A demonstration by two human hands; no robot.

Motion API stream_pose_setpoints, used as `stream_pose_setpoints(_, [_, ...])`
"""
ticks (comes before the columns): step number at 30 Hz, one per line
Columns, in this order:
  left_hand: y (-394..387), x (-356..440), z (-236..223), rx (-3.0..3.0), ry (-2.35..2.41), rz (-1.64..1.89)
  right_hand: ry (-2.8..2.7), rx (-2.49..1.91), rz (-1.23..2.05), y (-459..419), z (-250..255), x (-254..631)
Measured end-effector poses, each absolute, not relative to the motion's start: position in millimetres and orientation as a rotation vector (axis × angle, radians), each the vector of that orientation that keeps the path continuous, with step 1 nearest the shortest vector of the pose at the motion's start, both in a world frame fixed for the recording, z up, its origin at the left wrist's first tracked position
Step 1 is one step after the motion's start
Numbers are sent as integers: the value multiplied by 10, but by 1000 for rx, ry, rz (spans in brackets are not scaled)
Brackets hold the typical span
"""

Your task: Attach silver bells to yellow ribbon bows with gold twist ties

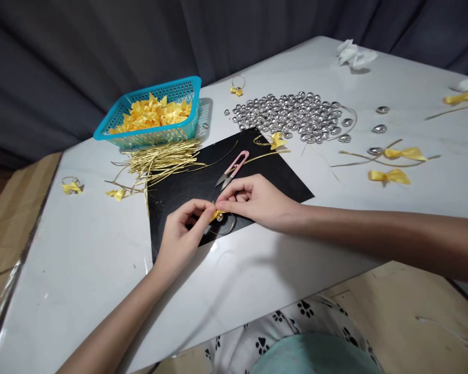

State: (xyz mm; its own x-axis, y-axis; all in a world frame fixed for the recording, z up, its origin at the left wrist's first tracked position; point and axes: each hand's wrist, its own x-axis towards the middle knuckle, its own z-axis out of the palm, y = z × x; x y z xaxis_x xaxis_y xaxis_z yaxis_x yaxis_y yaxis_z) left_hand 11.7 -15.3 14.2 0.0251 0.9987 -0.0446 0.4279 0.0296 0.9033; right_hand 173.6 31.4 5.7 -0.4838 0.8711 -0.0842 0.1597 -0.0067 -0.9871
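Above the front of a black mat [187,197], my left hand [185,226] and my right hand [253,200] meet fingertip to fingertip. Both pinch a small yellow ribbon bow [217,213], one from each side. A silvery bell-like bead [220,217] sits at the bow's middle, and a thin wire loop [233,224] hangs below it. My fingers cover much of the bow. Just beyond my right hand, pink thread snips [236,167] lie on the mat. A bundle of gold twist ties [166,158] rests at the mat's far left edge.
A blue basket [148,132] of yellow bows stands at the back left. Many silver beads [292,117] are spread behind the mat. Loose bows [390,176] and ties lie at right, a looped bow [72,187] at left. Crumpled white tissue [354,55] sits far back.
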Motion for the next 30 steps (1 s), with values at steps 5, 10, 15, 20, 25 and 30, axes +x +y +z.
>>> stream_pose_setpoints(5, [-152, 99, 139, 1471, 1474, 920, -1760, -1013, 1231, 243, 50, 1719])
stream_pose_setpoints(10, [-136, 99, 131, 1435, 1436, 927, -1824, -919, 1113, 231, 13, 1730])
stream_pose_setpoints(15, [-131, 92, 124, 1412, 1411, 936, -1924, -859, 909, 219, -2, 1745])
stream_pose_setpoints(20, [-140, 75, 110, 1453, 1405, 893, -2104, -859, 825, 205, 1, 1751])
stream_pose_setpoints(25, [-135, 66, 103, 1503, 1417, 822, -2080, -780, 859, 249, 6, 1765])
stream_pose_setpoints(30, [-110, 40, 117, 1558, 1389, 722, -1977, -895, 1161, 316, 56, 1783])
